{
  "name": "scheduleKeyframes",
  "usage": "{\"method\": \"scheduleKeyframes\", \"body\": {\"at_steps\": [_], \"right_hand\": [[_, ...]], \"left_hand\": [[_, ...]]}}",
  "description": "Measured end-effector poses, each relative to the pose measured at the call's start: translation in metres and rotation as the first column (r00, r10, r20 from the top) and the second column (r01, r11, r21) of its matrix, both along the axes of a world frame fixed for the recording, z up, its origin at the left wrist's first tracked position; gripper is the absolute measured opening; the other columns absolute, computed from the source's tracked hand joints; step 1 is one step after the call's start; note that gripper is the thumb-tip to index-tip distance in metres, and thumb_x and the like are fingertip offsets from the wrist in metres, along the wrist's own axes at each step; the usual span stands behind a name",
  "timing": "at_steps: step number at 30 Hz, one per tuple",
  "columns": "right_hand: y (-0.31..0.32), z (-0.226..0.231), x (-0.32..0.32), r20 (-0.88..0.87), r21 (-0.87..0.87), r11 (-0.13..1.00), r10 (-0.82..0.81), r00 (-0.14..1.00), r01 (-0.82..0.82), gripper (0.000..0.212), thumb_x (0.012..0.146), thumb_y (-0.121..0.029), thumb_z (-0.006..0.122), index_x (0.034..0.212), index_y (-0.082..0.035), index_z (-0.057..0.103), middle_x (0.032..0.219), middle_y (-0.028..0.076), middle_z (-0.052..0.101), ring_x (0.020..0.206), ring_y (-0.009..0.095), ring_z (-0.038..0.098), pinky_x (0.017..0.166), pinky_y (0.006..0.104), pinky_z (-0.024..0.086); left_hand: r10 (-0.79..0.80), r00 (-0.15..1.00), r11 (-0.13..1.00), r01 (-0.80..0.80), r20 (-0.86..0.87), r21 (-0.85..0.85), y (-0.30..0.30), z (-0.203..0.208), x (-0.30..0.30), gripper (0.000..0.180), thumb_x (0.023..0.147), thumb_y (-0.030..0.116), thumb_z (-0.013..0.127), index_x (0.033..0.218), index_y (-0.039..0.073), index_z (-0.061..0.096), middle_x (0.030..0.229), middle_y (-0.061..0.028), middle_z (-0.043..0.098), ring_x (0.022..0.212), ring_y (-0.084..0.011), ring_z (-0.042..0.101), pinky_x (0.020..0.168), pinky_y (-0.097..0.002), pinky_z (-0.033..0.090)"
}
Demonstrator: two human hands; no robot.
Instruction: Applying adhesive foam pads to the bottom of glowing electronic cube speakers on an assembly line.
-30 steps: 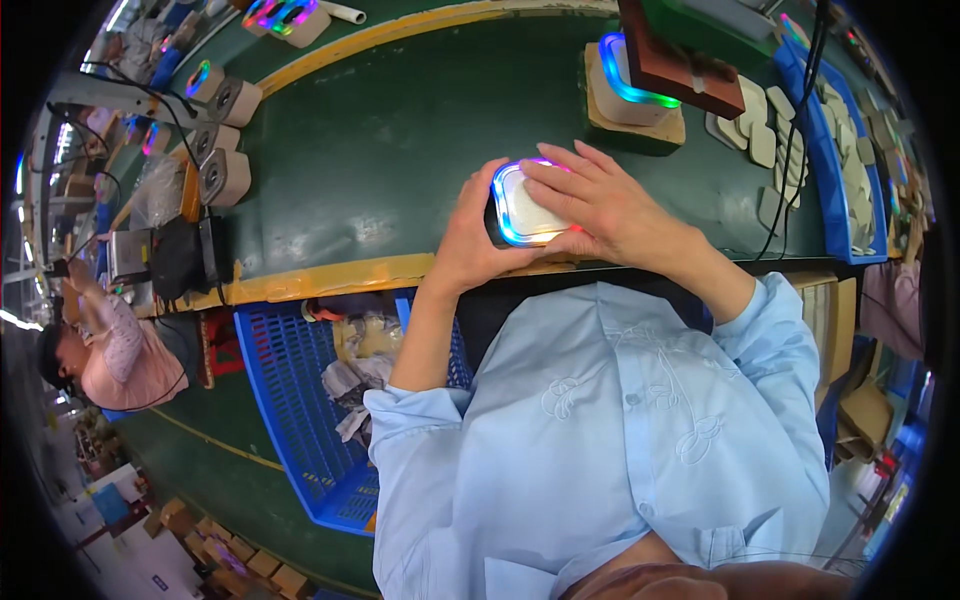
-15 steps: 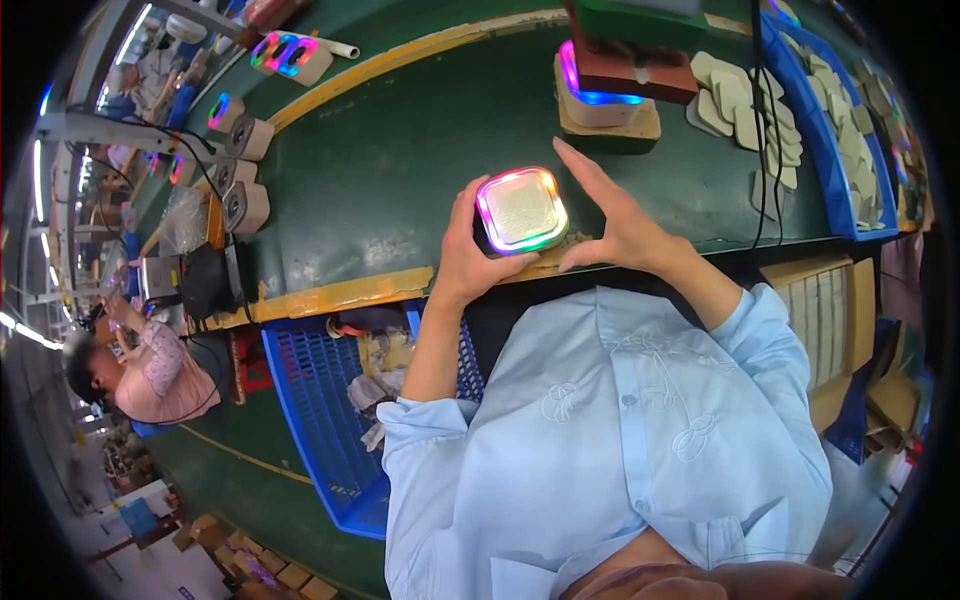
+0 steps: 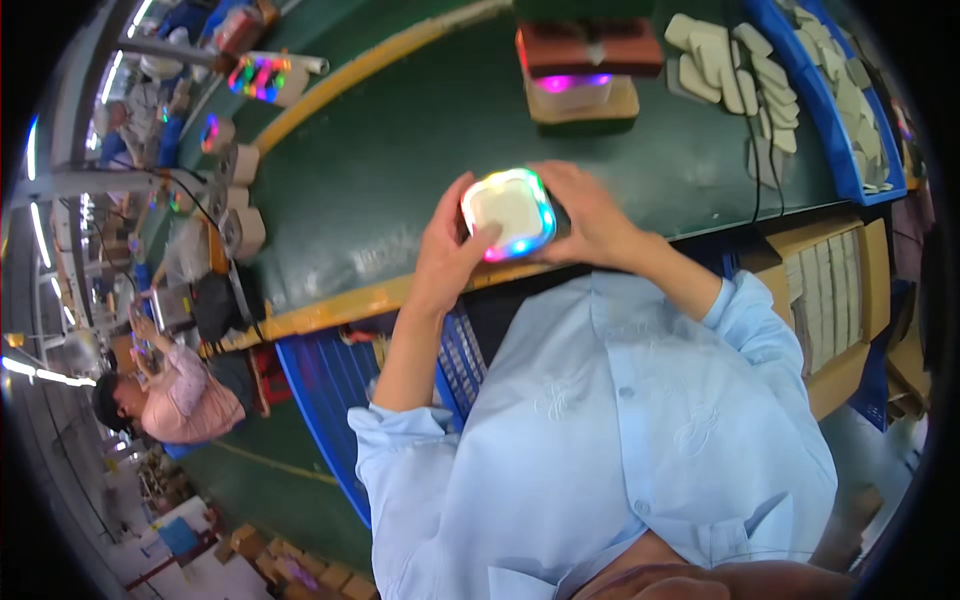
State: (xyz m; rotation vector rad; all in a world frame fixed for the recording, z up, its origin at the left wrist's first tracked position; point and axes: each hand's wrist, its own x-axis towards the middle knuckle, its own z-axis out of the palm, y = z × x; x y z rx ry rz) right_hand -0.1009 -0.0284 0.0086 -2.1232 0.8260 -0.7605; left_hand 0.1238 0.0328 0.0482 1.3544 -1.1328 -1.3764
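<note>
Between my two hands, above the near edge of the green bench, is a rounded-square white speaker with a glowing multicoloured ring around its pale top panel. My left hand grips its left side, the thumb lying on the panel. Against the right side rests my right hand, fingers curled round the far corner; its fingertips are partly hidden. Farther back, a second lit speaker stands on a tan base beneath a red block, which covers most of its ring.
Pale rounded plates lie in a pile at the back right, beside a blue bin of similar plates. Black cables hang there. More speakers line the left. A blue crate stands below the bench. A co-worker sits at left.
My right hand has closed in from the right onto the speaker. My left thumb has come over its top panel. The whole view has shifted, and the red block hides more of the second speaker.
</note>
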Motion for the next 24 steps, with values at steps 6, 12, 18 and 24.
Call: {"method": "scheduleKeyframes", "body": {"at_steps": [6, 12, 18, 24], "right_hand": [[0.028, 0.017, -0.072, 0.091, 0.177, 0.966, -0.209, 0.974, 0.191, 0.095, 0.06, -0.026, 0.092, 0.14, -0.001, 0.048, 0.135, 0.019, 0.054, 0.128, 0.034, 0.052, 0.109, 0.0411, 0.042], [-0.005, 0.026, -0.119, 0.302, 0.332, 0.753, -0.656, 0.692, 0.568, 0.075, 0.067, -0.013, 0.083, 0.135, 0.001, 0.053, 0.122, 0.012, 0.065, 0.113, 0.021, 0.063, 0.098, 0.0347, 0.05], [-0.085, 0.025, -0.071, 0.219, 0.063, 0.855, -0.515, 0.829, 0.515, 0.091, 0.068, -0.026, 0.087, 0.146, -0.002, 0.045, 0.135, 0.017, 0.058, 0.126, 0.027, 0.055, 0.108, 0.0377, 0.042], [-0.081, 0.008, -0.108, 0.094, -0.322, 0.681, -0.668, 0.738, 0.658, 0.083, 0.081, -0.032, 0.081, 0.147, 0.001, 0.043, 0.15, 0.023, 0.044, 0.141, 0.038, 0.04, 0.116, 0.0419, 0.032]], "left_hand": [[-0.016, 0.972, 0.98, 0.062, 0.235, -0.191, -0.069, 0.001, 0.005, 0.088, 0.077, 0.019, 0.081, 0.15, -0.001, 0.037, 0.145, -0.0184, 0.051, 0.131, -0.0273, 0.052, 0.106, -0.0373, 0.044], [-0.023, 0.94, 0.883, 0.179, 0.34, -0.435, -0.164, -0.002, -0.049, 0.106, 0.061, 0.032, 0.092, 0.148, 0.001, 0.04, 0.139, -0.0185, 0.054, 0.13, -0.0305, 0.053, 0.105, -0.0377, 0.046], [0.078, 0.985, 0.903, -0.004, 0.155, -0.429, -0.125, 0.001, 0.012, 0.086, 0.067, 0.016, 0.088, 0.141, 0.001, 0.047, 0.13, -0.0109, 0.059, 0.12, -0.0224, 0.058, 0.105, -0.0374, 0.046], [0.234, 0.936, 0.89, -0.097, 0.264, -0.445, -0.186, 0.02, 0.061, 0.074, 0.073, 0.019, 0.087, 0.135, -0.001, 0.052, 0.125, -0.0118, 0.062, 0.115, -0.0211, 0.061, 0.1, -0.0346, 0.048]]}}
